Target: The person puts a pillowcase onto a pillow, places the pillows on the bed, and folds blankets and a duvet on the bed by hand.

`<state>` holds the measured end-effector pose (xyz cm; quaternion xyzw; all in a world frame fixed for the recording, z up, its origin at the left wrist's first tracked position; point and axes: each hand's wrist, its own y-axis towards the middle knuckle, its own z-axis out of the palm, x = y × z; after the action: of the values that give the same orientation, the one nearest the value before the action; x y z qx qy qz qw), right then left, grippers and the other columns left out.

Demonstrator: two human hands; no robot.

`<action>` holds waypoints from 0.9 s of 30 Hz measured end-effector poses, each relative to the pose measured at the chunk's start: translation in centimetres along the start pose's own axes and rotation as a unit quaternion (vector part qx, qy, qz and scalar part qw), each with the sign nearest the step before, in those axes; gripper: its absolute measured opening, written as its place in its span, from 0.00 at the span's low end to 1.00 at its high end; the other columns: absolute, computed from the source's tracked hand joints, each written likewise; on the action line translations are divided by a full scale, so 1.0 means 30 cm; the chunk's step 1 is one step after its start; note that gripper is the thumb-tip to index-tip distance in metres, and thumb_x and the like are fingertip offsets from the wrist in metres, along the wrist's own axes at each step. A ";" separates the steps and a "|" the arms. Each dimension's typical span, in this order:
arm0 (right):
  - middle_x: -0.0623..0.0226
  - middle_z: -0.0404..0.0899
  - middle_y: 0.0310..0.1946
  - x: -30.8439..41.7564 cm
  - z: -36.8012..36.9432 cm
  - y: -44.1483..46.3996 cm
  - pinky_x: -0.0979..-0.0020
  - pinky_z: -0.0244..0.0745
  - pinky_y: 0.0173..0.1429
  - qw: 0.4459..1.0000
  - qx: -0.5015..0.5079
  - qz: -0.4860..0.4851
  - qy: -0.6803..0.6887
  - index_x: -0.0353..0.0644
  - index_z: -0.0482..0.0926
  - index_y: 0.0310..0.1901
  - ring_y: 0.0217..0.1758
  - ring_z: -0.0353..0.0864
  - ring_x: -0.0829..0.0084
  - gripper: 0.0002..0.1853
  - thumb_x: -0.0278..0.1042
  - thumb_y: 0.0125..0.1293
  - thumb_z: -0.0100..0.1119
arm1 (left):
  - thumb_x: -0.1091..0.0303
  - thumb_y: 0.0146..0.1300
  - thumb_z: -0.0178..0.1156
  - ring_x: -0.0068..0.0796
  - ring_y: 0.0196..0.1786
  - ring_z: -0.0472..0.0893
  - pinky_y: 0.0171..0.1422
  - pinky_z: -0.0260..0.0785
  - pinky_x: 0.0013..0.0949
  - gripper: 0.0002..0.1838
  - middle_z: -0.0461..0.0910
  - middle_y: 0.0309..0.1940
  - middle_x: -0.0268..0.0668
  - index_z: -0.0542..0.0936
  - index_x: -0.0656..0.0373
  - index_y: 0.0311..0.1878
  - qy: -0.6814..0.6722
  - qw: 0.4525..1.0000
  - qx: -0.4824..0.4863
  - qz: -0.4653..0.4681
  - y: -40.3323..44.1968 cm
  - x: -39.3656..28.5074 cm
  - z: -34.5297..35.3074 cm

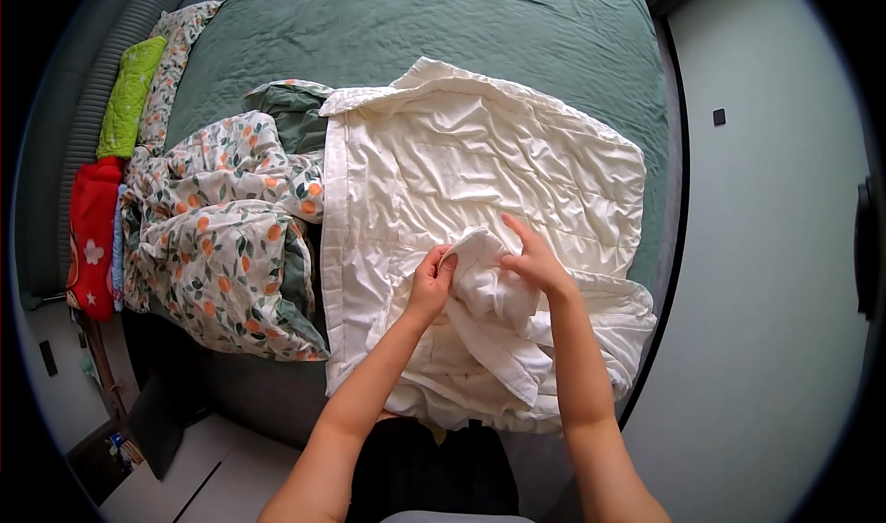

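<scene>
A cream-white quilt (pixel 434 163) lies wrinkled over the bed, its near part bunched up. Above it, my left hand (pixel 432 283) pinches the edge of a bright white cloth (pixel 494 292) between thumb and fingers. The cloth hangs down in folds, with a hemmed end toward me. Whether it is a corner of the quilt or a separate piece, I cannot tell. My right hand (pixel 537 263) is beside the cloth's right side, index finger stretched out and thumb apart; its other fingers are partly hidden.
Left of the quilt lies a crumpled duvet cover (pixel 208 237) with orange fruit print. A matching pillow (pixel 180 48), a green quilted cushion (pixel 131 99) and a red fabric item (pixel 92 237) rest along the headboard. A green sheet (pixel 388 25) covers the mattress. A pale wall (pixel 775 228) stands at right.
</scene>
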<state>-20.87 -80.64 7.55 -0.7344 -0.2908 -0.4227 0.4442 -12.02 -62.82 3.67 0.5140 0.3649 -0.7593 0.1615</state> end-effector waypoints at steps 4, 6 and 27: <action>0.66 0.76 0.42 0.032 0.025 0.063 0.76 0.68 0.46 0.983 0.138 0.121 0.022 0.38 0.69 0.52 0.42 0.73 0.77 0.26 0.38 0.52 0.63 | 0.63 0.65 0.51 0.14 0.36 0.70 0.43 0.63 0.20 0.12 0.75 0.35 0.26 0.73 0.58 0.47 0.010 0.999 0.051 0.003 0.022 -0.006 -0.035; 0.71 0.76 0.37 0.067 0.025 0.087 0.78 0.68 0.43 0.975 0.162 0.125 0.087 0.38 0.76 0.42 0.39 0.73 0.80 0.19 0.41 0.53 0.64 | 0.62 0.63 0.54 0.15 0.34 0.71 0.40 0.64 0.21 0.12 0.75 0.32 0.27 0.74 0.59 0.45 -0.027 0.996 0.074 0.036 0.060 -0.001 -0.060; 0.67 0.79 0.33 -0.125 0.166 -0.110 0.77 0.70 0.41 0.994 -0.059 -0.067 0.068 0.38 0.78 0.39 0.36 0.77 0.76 0.12 0.23 0.50 0.63 | 0.63 0.57 0.60 0.19 0.37 0.72 0.44 0.64 0.26 0.15 0.78 0.33 0.30 0.77 0.60 0.45 0.214 0.949 0.225 -0.060 0.129 0.115 -0.244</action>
<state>-23.49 -74.93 4.36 -0.7076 -0.2827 -0.5171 0.3899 -6.21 -59.75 -2.43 0.6648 0.2402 -0.7021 -0.0862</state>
